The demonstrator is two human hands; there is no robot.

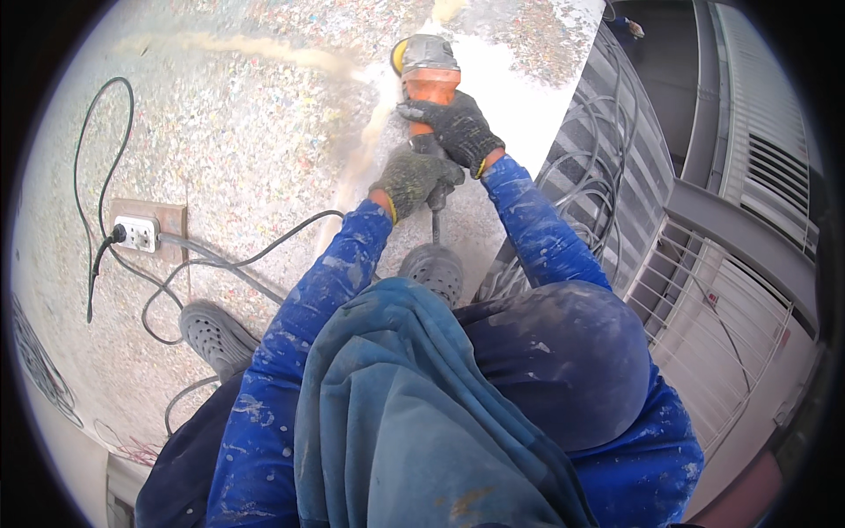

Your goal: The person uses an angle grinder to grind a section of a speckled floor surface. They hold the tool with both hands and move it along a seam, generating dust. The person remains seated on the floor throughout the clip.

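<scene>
An orange and grey angle grinder (pixel 432 86) with a yellow disc edge (pixel 399 57) rests low over the speckled board (pixel 255 114), beside a whitish, dusty patch. My right hand (pixel 459 128), in a dark knit glove with a yellow cuff, is wrapped round the orange body behind the head. Behind it, closer to me, my left hand (pixel 414 181) in a greyer glove closes on the rear handle. The tool's cord (pixel 436 227) runs back from the handle toward my grey clog (pixel 432 268). Whether the disc touches the board is hard to tell.
A white power outlet (pixel 139 233) with a black plug lies on the board at the left, its cables looping about my other clog (pixel 217 334). Coiled grey cable (pixel 598 180) lies right of the board's edge. A white wire rack (pixel 704 326) stands farther right.
</scene>
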